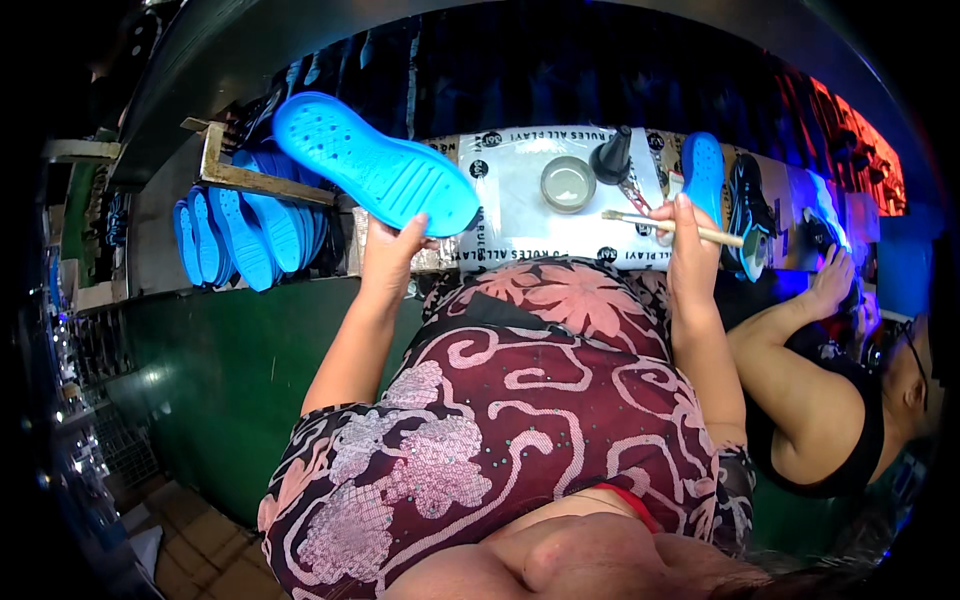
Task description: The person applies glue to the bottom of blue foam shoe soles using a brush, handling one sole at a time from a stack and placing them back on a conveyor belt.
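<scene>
My left hand [400, 243] grips a bright blue shoe sole [375, 165] by its near end, thumb on top. The sole is held up and tilted, its inner side with holes and ridges showing. In my right hand [688, 228] is a brush [715, 235] with a pale wooden handle; its bristles point left over the white printed sheet [530, 228]. A round bowl [568, 185] with greyish liquid stands on that sheet, left of the brush tip. Just behind the brush is a dark cone-shaped container [613, 157]. Another blue sole [703, 175] lies beyond my right hand.
Several blue soles [240, 235] lean in a row at the left beside a wooden frame [245, 178]. A black shoe [745, 210] with a pale sole sits to the right. At far right a co-worker's arm [800, 310] reaches toward the bench. A dark rack runs along the back.
</scene>
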`<state>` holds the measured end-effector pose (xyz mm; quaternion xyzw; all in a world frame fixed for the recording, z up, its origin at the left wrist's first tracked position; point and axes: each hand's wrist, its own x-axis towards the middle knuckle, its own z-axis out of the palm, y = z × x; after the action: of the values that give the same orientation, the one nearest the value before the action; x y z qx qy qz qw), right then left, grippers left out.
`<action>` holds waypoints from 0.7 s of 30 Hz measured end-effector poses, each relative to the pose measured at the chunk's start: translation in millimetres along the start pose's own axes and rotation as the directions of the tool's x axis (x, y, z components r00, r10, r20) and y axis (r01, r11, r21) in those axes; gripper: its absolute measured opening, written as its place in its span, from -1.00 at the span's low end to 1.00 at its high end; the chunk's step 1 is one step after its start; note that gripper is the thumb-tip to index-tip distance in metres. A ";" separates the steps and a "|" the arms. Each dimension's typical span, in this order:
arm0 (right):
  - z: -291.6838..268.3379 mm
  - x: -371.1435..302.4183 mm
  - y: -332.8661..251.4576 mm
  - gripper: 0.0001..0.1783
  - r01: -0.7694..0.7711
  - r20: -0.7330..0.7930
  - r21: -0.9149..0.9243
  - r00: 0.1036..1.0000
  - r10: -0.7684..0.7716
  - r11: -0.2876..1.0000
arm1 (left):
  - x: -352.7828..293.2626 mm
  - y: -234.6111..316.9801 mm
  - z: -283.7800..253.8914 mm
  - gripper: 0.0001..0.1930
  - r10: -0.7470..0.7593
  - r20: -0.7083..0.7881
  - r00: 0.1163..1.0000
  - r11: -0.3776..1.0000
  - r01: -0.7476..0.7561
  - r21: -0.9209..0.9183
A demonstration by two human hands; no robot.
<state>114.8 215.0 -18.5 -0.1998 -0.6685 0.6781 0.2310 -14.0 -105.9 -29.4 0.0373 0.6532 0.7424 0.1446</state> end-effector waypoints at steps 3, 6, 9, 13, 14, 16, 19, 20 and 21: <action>10.2 0.0 -25.5 -0.59 0.086 0.048 -0.006 0.995 -0.086 0.996 | -4.6 13.7 42.9 -0.50 0.195 -0.006 0.981 0.976 -0.194 0.097; 23.0 0.4 -46.0 -0.63 0.419 0.177 -0.133 0.902 -0.394 0.898 | 1.2 11.1 59.9 -0.52 0.362 0.102 0.926 0.900 -0.376 0.220; 28.3 -3.1 -55.2 -0.63 0.584 0.333 -0.195 0.795 -0.506 0.788 | 2.0 14.4 82.2 -0.52 0.345 0.160 0.925 0.911 -0.371 0.178; 28.8 -5.3 -46.3 -0.69 0.674 0.362 -0.255 0.731 -0.578 0.693 | -0.3 19.4 96.0 -0.52 0.345 0.219 0.913 0.886 -0.393 0.245; 28.6 -5.4 -45.9 -0.70 0.679 0.371 -0.276 0.728 -0.577 0.680 | -0.7 19.7 97.2 -0.52 0.340 0.223 0.914 0.881 -0.393 0.264; 29.2 -4.9 -44.8 -0.71 0.702 0.380 -0.302 0.709 -0.594 0.645 | -3.0 23.9 101.6 -0.53 0.391 0.225 0.892 0.858 -0.442 0.262; 25.0 -4.5 -41.1 -0.71 0.713 0.373 -0.322 0.700 -0.609 0.623 | -5.9 23.7 106.6 -0.54 0.446 0.220 0.868 0.831 -0.492 0.258; 19.7 -4.4 -40.8 -0.71 0.692 0.365 -0.327 0.720 -0.590 0.643 | -6.6 22.9 107.9 -0.55 0.460 0.217 0.861 0.824 -0.505 0.257; 18.3 -4.8 -40.5 -0.71 0.669 0.364 -0.339 0.741 -0.564 0.661 | -5.8 20.2 105.2 -0.56 0.474 0.218 0.853 0.812 -0.520 0.264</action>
<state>109.9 197.3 22.2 0.0716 -0.8554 0.4030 0.3173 13.9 -8.6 6.3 0.2822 0.7179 0.6361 -0.0166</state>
